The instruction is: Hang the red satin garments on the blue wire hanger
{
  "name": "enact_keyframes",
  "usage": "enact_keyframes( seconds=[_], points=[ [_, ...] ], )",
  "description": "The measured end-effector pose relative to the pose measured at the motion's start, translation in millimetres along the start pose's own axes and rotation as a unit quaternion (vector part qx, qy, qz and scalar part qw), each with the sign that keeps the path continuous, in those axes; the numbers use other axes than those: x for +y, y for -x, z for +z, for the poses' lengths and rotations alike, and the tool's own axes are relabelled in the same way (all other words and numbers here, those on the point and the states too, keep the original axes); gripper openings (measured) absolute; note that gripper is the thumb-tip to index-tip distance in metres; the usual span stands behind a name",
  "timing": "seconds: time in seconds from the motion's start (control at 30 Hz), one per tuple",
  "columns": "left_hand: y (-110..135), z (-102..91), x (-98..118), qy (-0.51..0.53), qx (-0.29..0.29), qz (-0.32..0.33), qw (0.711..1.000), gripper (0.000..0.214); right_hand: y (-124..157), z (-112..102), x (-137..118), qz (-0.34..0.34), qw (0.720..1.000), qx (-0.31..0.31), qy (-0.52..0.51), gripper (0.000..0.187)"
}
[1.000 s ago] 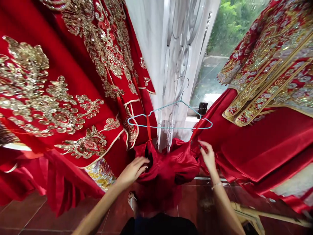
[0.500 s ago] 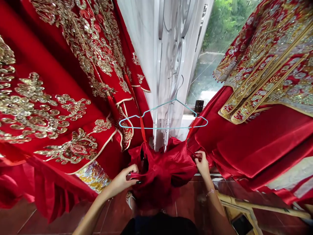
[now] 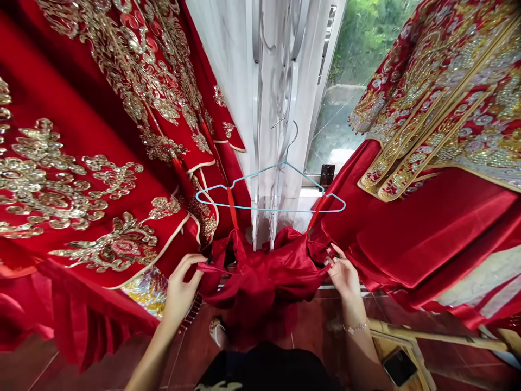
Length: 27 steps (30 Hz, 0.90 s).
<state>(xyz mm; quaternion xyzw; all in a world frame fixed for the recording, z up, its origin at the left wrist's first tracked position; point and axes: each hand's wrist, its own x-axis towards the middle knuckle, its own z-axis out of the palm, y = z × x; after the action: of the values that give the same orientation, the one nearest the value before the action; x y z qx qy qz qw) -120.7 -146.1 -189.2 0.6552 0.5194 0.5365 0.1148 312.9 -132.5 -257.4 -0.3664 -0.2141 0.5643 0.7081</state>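
Pinching red satin (image 3: 260,277), fingers (image 3: 199,259) closed

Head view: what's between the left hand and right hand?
In the head view, a bunched red satin garment fills that stretch, with its edges reaching the left hand and the right hand.

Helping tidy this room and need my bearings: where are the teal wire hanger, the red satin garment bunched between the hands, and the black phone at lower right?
Teal wire hanger (image 3: 268,209): head view, on its bottom bar.
Red satin garment (image 3: 260,288): head view, on the bunched middle.
Black phone (image 3: 399,367): head view, on its dark face.
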Motion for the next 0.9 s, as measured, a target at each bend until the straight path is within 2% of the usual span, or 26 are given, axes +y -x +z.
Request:
enact_keyframes(
  seconds=[0.07, 0.17, 0.27, 0.33, 0.43, 0.53, 0.67, 0.7, 0.73, 0.8, 0.87, 0.9],
  points=[
    [-0.4, -1.5, -0.7, -0.013, 0.045, 0.010, 0.999, 0.015, 4.9, 5.1, -4.4, -0.017, 1.000, 0.002, 0.015, 0.040],
    [-0.9, -3.6, -2.5, -0.035, 0.089, 0.015, 0.995, 0.018, 7.2, 7.3, -8.8, -0.041, 0.994, 0.011, 0.098, 0.052],
    [-0.4, -4.0, -2.6, -0.070, 0.103, 0.014, 0.992, 0.021, 3.5, 3.1, -7.1, -0.104, 0.967, 0.038, 0.229, 0.052],
    [0.0, -3.5, -1.2, -0.082, 0.105, 0.010, 0.991, 0.023, 0.6, -0.9, -3.7, -0.185, 0.923, 0.076, 0.329, 0.041],
    [0.4, -1.9, 2.5, -0.041, 0.093, -0.013, 0.995, 0.022, -0.1, -5.0, 2.4, -0.278, 0.834, 0.131, 0.458, 0.035],
    [0.9, 0.1, 7.0, -0.004, 0.077, -0.036, 0.996, 0.021, 4.4, -6.6, 8.4, -0.278, 0.770, 0.155, 0.553, 0.038],
    [1.9, 1.5, 13.2, 0.005, 0.061, -0.043, 0.997, 0.021, 8.2, -12.2, 11.1, -0.225, 0.721, 0.212, 0.620, 0.032],
    [2.1, 1.5, 14.5, 0.007, 0.058, -0.042, 0.997, 0.021, 7.4, -14.8, 10.2, -0.214, 0.723, 0.224, 0.618, 0.031],
    [2.3, 1.4, 15.6, 0.008, 0.055, -0.042, 0.998, 0.020, 5.9, -17.7, 9.0, -0.202, 0.738, 0.226, 0.603, 0.029],
    [2.8, 1.1, 17.0, 0.018, 0.051, -0.051, 0.997, 0.021, 2.5, -23.1, 6.4, -0.181, 0.805, 0.196, 0.529, 0.028],
    [3.4, 1.2, 17.4, 0.034, 0.051, -0.061, 0.996, 0.021, 1.1, -26.4, 5.9, -0.177, 0.883, 0.157, 0.404, 0.030],
    [3.7, 1.5, 17.3, 0.039, 0.052, -0.062, 0.996, 0.021, 1.9, -26.8, 7.0, -0.181, 0.912, 0.149, 0.335, 0.033]
  ],
)
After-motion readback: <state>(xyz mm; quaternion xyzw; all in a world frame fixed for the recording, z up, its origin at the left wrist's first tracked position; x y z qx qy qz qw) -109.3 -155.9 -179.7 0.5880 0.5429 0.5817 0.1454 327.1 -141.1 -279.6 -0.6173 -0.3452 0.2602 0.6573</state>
